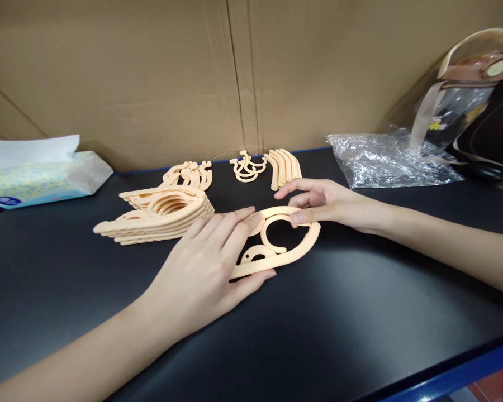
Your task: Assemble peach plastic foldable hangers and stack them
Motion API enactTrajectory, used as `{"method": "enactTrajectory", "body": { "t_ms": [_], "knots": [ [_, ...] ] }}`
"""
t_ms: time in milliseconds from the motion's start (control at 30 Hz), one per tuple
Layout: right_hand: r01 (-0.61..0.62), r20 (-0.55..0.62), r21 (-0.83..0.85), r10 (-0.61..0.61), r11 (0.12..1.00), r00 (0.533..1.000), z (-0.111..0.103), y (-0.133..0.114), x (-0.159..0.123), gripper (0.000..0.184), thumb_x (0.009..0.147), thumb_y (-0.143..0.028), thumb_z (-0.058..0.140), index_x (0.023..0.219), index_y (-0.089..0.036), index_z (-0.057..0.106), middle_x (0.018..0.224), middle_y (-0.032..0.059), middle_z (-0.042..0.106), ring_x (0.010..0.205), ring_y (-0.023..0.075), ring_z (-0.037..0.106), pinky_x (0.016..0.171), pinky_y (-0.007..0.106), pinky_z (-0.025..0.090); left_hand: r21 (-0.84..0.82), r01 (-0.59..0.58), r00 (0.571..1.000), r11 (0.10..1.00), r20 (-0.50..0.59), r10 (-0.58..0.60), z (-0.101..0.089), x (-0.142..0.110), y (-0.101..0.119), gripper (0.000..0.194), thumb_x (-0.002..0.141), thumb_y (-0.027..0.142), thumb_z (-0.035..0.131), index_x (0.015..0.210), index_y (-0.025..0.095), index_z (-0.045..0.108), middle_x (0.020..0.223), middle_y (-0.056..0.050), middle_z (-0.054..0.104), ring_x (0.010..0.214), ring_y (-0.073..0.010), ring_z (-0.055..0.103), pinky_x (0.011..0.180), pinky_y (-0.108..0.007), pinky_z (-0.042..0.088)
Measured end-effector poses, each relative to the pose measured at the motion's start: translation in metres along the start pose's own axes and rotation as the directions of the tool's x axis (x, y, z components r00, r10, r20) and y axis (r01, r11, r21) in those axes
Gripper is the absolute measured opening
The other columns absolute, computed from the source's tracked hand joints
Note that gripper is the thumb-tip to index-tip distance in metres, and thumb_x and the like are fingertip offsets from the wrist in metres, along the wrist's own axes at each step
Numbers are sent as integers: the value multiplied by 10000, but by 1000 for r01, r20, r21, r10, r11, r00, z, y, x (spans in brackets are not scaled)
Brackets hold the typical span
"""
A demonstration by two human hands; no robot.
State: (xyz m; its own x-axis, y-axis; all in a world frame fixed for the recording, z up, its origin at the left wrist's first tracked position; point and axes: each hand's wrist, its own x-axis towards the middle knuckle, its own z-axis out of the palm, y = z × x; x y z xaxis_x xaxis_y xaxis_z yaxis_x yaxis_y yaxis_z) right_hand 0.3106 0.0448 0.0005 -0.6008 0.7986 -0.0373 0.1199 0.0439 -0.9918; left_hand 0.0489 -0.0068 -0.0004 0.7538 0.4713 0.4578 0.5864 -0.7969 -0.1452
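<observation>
A peach plastic folding hanger lies flat on the black table, with its hook piece curled inside its frame. My left hand grips the hanger's left end, fingers over the top edge and thumb under the lower bar. My right hand pinches the hanger's upper right rim between thumb and fingers, with the index finger stretched out towards the left.
A stack of folded peach hangers lies to the left. Behind it are loose hook pieces, more hooks and straight arm pieces. A tissue box sits far left, a clear plastic bag at right, a cardboard wall behind.
</observation>
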Motion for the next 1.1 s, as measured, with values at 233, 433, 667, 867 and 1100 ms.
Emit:
{"method": "enactTrajectory", "body": {
  "t_ms": [233, 433, 667, 867, 1100],
  "knots": [
    [-12, 0, 9, 12, 1000, 1000, 2, -1, 0, 399, 825, -304, 792, 1164, -225, 596, 878, -23, 739, 806, 109, 669, 749, 245, 461, -31, 19, 1000, 999, 0, -19, 1, -1, -2, 556, 1003, 532, 490, 1249, 37, 554, 1264, -195, 646, 1105, -333, 620, 926, -444, 468],
    [-34, -3, -22, 34, 999, 999, 2, -4, -2, 422, 814, -319, 792, 1172, -219, 592, 876, -12, 737, 809, 131, 671, 756, 273, 461, -141, 132, 990, 981, 61, -125, 2, -1, -1, 528, 974, 503, 567, 1322, 112, 494, 1316, -159, 611, 1152, -317, 605, 941, -441, 476],
    [-37, 7, -12, 37, 999, 999, 2, -3, -1, 437, 814, -321, 796, 1180, -219, 582, 898, 0, 741, 812, 135, 674, 730, 267, 456, -163, 135, 991, 977, 46, -129, 3, -2, 0, 539, 954, 442, 626, 1357, 122, 468, 1333, -149, 600, 1183, -308, 590, 971, -430, 456],
    [-51, -9, 5, 51, 999, 999, 4, -4, -2, 427, 798, -316, 809, 1159, -222, 601, 888, -8, 751, 811, 142, 682, 761, 281, 466, -151, 111, 994, 982, 40, -106, 3, -3, -1, 569, 968, 438, 608, 1396, 100, 444, 1367, -154, 593, 1227, -298, 567, 1019, -420, 434],
    [-60, -24, 51, 61, 997, 998, 9, -6, -5, 422, 787, -295, 815, 1145, -214, 608, 876, -6, 746, 789, 142, 679, 736, 279, 469, -186, 95, 995, 978, 43, -89, 2, -3, 0, 591, 989, 493, 554, 1434, 137, 399, 1383, -146, 591, 1231, -289, 575, 1012, -412, 460]
  ]
}}
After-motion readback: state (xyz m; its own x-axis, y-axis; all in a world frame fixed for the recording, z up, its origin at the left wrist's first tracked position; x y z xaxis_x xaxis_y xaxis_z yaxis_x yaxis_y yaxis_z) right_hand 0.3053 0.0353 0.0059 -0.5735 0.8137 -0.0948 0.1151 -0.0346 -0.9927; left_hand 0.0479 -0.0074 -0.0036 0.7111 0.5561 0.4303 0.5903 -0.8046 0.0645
